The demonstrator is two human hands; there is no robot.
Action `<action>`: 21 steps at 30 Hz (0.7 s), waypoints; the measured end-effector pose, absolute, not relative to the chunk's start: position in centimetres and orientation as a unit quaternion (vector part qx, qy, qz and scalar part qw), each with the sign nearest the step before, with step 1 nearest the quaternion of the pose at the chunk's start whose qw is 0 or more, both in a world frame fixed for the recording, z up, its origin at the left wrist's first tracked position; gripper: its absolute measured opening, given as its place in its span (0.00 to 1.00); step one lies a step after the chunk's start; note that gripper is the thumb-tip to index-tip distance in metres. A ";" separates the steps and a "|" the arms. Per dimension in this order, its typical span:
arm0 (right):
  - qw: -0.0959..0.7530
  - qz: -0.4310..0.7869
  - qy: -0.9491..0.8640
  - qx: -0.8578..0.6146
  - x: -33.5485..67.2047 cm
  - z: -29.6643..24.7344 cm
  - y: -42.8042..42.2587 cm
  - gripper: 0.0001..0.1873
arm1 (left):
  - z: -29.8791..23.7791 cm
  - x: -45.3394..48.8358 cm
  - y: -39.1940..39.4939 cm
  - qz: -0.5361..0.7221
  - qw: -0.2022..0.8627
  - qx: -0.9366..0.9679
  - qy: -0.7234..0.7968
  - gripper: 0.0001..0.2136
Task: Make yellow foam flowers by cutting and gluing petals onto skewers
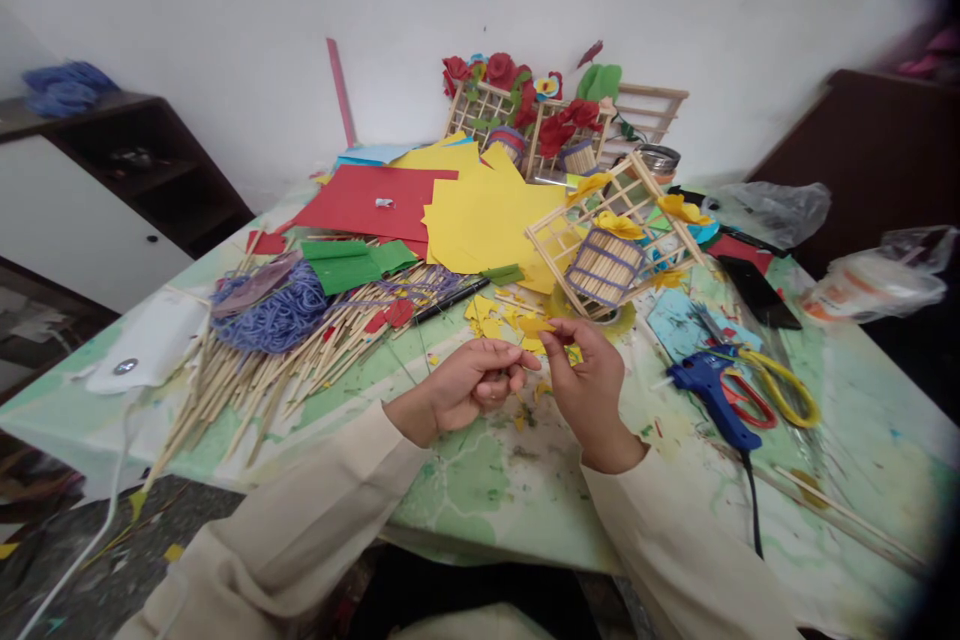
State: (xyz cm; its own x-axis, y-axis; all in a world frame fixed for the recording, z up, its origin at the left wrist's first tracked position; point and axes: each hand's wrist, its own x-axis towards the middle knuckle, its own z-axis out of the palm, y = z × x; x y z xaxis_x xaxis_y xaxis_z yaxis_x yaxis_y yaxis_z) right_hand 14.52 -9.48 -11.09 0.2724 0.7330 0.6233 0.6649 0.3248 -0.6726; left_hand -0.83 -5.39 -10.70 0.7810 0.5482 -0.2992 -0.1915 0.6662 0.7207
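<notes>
Between the thumb and fingers of my right hand (589, 375) is a small yellow paper piece (536, 327), perhaps a petal. My left hand (480, 385) is just left of it, fingers curled together in a pinch; whatever it grips, if anything, is too small to make out. Yellow paper scraps (491, 318) lie on the table behind both hands. Beyond my right hand leans a wooden stick lattice (551, 238) with yellow paper flowers (619, 225) and a small stick pot (604, 268) bound with purple yarn.
A blue glue gun (716, 395) and yellow-handled scissors (787, 390) lie to the right, near a black phone (759, 292). At left are wooden sticks (247, 390), purple yarn (274, 310) and green paper (337, 265). Yellow sheets (487, 210) and a red sheet (367, 205) lie behind.
</notes>
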 end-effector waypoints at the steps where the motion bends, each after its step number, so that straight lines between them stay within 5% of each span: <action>1: 0.552 0.045 -0.590 -0.588 14.5 -11.1 -9.5 0.06 | -10.8 -0.9 -5.3 0.209 0.879 0.345 0.254 0.11; 10: 0.623 0.301 -0.461 -0.556 14.4 -12.0 -8.8 0.14 | -10.8 -0.8 -5.2 0.201 0.897 0.309 0.242 0.11; 21: 0.587 0.276 -0.495 -0.579 14.3 -11.7 -8.9 0.07 | -10.8 -0.8 -5.3 0.198 0.897 0.308 0.249 0.10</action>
